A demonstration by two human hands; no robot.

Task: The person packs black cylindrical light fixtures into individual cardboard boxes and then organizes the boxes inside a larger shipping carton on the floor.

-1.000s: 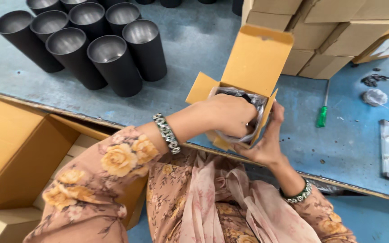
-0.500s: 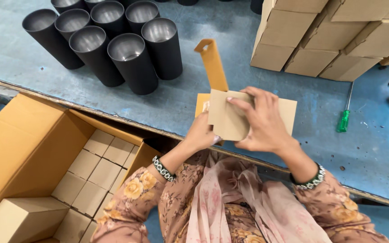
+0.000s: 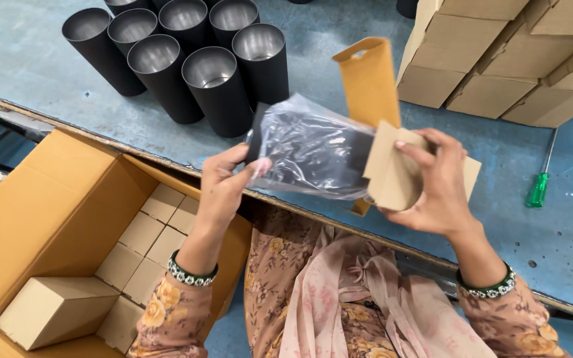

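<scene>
Two hands meet at mid-frame over a plastic-wrapped black tumbler (image 3: 313, 156). The left hand (image 3: 223, 185) pinches the bag's free end between thumb and fingers; the right hand (image 3: 432, 182) is wrapped around a small cardboard box (image 3: 392, 169), its flap standing upright. Half a second ago the box was shut against the table edge and no bag showed; now the tumbler lies mostly outside the box, only its far end inside. Bare black tumblers (image 3: 210, 86) stand at upper left, a big carton (image 3: 54, 212) of small boxes at lower left.
</scene>
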